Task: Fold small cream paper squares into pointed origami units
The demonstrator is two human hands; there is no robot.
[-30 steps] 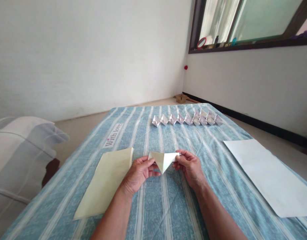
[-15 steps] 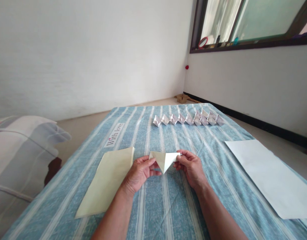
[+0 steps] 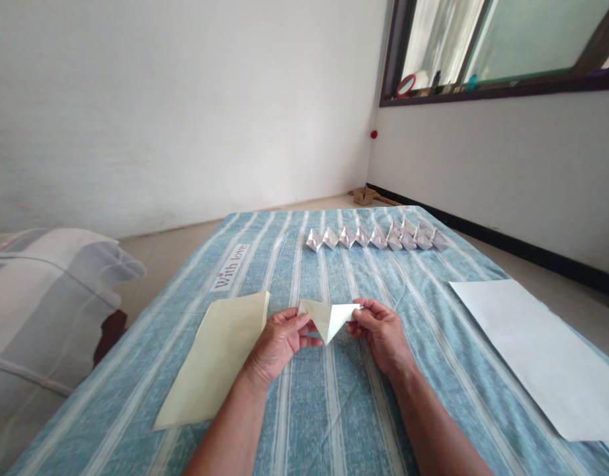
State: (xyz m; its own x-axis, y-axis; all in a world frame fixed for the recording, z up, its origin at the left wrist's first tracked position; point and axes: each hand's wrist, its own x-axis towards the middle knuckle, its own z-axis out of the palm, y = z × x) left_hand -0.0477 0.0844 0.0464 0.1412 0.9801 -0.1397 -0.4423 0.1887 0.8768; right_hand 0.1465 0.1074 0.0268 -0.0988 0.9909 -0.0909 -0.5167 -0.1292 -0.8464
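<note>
A small piece of folded pale paper (image 3: 327, 318) is held up between my two hands, its creased point facing down toward me. My left hand (image 3: 283, 337) pinches its left corner between thumb and fingers. On the other side, my right hand (image 3: 381, 330) grips the right corner the same way. The paper is just above the striped blue cloth (image 3: 304, 410). Left of my left hand lies a stack of cream paper sheets (image 3: 217, 357).
Several folded paper shapes (image 3: 362, 237) stand in a row near the far edge of the table. White paper sheets (image 3: 537, 357) lie at the right. A chair or seat under a checked cover (image 3: 41, 317) is at the left. A small cardboard box (image 3: 364, 196) sits on the floor beyond.
The whole view has shifted slightly, so things appear a little further right. Both hands keep the same hold on the folded paper, which has hardly moved.
</note>
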